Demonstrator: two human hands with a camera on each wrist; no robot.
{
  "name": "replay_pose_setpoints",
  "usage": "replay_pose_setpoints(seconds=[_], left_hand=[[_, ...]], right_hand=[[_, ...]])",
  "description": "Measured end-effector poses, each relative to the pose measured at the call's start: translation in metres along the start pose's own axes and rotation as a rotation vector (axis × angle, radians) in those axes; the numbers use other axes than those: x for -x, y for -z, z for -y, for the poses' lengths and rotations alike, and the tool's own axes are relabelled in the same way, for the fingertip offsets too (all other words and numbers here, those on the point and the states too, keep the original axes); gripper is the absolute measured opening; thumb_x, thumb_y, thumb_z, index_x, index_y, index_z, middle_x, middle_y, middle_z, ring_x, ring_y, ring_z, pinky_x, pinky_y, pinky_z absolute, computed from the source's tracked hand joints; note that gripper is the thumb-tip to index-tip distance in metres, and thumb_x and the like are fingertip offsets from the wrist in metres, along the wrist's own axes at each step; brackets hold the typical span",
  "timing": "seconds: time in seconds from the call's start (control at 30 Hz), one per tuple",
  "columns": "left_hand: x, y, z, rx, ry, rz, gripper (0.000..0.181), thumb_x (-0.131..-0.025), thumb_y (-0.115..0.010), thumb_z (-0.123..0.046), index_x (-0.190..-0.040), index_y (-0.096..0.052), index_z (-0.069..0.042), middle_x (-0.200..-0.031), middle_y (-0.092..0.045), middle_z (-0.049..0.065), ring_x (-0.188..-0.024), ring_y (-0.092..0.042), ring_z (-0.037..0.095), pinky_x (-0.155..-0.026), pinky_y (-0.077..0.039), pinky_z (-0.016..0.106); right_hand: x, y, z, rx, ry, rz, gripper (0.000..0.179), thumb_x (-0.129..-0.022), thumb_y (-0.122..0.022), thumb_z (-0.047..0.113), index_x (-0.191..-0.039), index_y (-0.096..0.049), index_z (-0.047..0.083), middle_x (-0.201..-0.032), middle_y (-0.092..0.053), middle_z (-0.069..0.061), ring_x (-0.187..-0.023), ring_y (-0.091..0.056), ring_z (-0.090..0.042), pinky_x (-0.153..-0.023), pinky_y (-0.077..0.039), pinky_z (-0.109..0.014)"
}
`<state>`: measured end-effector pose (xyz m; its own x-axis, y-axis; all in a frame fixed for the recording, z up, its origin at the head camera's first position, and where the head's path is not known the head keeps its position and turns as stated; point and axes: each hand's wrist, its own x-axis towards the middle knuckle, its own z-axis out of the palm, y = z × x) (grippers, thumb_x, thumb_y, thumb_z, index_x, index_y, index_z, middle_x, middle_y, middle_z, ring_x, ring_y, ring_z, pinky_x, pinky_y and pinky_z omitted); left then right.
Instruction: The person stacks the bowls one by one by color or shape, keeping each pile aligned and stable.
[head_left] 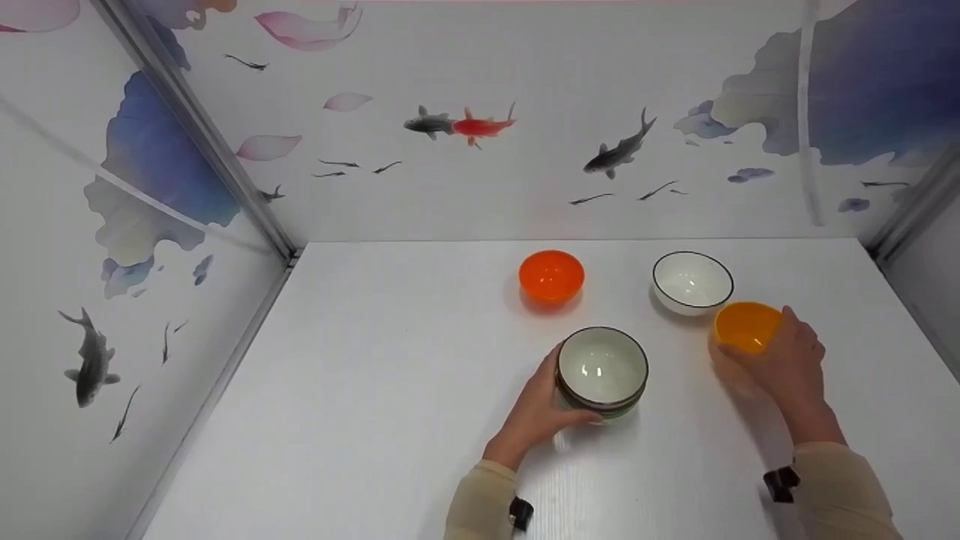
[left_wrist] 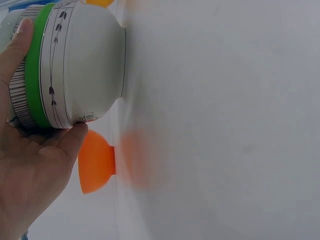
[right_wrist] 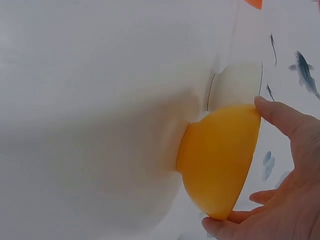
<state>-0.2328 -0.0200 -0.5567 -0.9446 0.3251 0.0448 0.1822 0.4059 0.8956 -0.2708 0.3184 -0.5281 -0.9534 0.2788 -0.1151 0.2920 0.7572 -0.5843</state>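
Note:
My left hand (head_left: 541,403) holds a stack of nested bowls (head_left: 602,367) from its left side, fingers around the back and thumb along the front. In the left wrist view the stack shows a white bowl (left_wrist: 95,55) with a leaf-sprig band at the bottom, a green band (left_wrist: 40,65) above it and a striped bowl (left_wrist: 20,92) higher up. On the right, my right hand (head_left: 787,367) grips a yellow bowl (head_left: 746,328) by its rim, thumb on one side and fingers on the other. The yellow bowl (right_wrist: 217,157) tilts slightly in the right wrist view.
An orange bowl (head_left: 551,277) stands behind the stack. A white bowl with a dark rim (head_left: 691,283) is just behind the yellow one, overlapped by it in the right wrist view. White panels (head_left: 525,202) printed with fish and petals border the white table (head_left: 360,390).

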Motion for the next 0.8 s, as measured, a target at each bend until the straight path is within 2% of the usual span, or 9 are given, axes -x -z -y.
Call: replay_pose_setpoints(seconds=[0.1, 0.4, 0.63, 0.8], left_hand=[[0.000, 0.000, 0.002, 0.009, -0.006, -0.002, 0.113, -0.068, -0.092, -0.033, -0.158, -0.024, -0.023, -0.160, -0.037, -0.007, -0.147, -0.036, 0.014, -0.124, -0.030, 0.040], [0.000, 0.000, 0.002, 0.012, -0.021, -0.003, 0.113, -0.069, -0.092, -0.035, -0.158, -0.024, -0.023, -0.159, -0.037, -0.007, -0.147, -0.035, 0.014, -0.124, -0.030, 0.041], [-0.001, 0.000, 0.001, 0.014, -0.023, -0.009, 0.113, -0.068, -0.092, -0.033, -0.158, -0.025, -0.022, -0.160, -0.037, -0.005, -0.148, -0.035, 0.015, -0.124, -0.029, 0.042], [-0.001, -0.001, 0.002, 0.015, -0.018, -0.005, 0.113, -0.068, -0.092, -0.033, -0.158, -0.024, -0.022, -0.160, -0.037, -0.005, -0.148, -0.035, 0.015, -0.124, -0.030, 0.042]], right_hand=[[0.001, 0.001, 0.000, 0.017, 0.025, 0.023, 0.113, -0.086, -0.072, 0.044, -0.154, 0.000, -0.010, -0.145, -0.019, -0.046, -0.125, -0.024, -0.060, -0.103, -0.034, -0.073], [0.003, 0.005, 0.000, 0.043, 0.068, 0.087, 0.117, -0.084, -0.074, 0.048, -0.154, 0.001, -0.010, -0.145, -0.014, -0.047, -0.121, -0.028, -0.062, -0.102, -0.032, -0.076], [0.008, 0.004, 0.000, -0.004, 0.120, 0.040, 0.100, -0.084, -0.076, 0.043, -0.146, -0.022, -0.013, -0.136, -0.032, -0.040, -0.114, -0.037, -0.053, -0.097, -0.037, -0.071], [0.011, 0.002, -0.003, -0.008, 0.126, 0.028, 0.103, -0.083, -0.076, 0.044, -0.147, -0.020, -0.013, -0.135, -0.032, -0.041, -0.112, -0.039, -0.054, -0.095, -0.039, -0.070]])
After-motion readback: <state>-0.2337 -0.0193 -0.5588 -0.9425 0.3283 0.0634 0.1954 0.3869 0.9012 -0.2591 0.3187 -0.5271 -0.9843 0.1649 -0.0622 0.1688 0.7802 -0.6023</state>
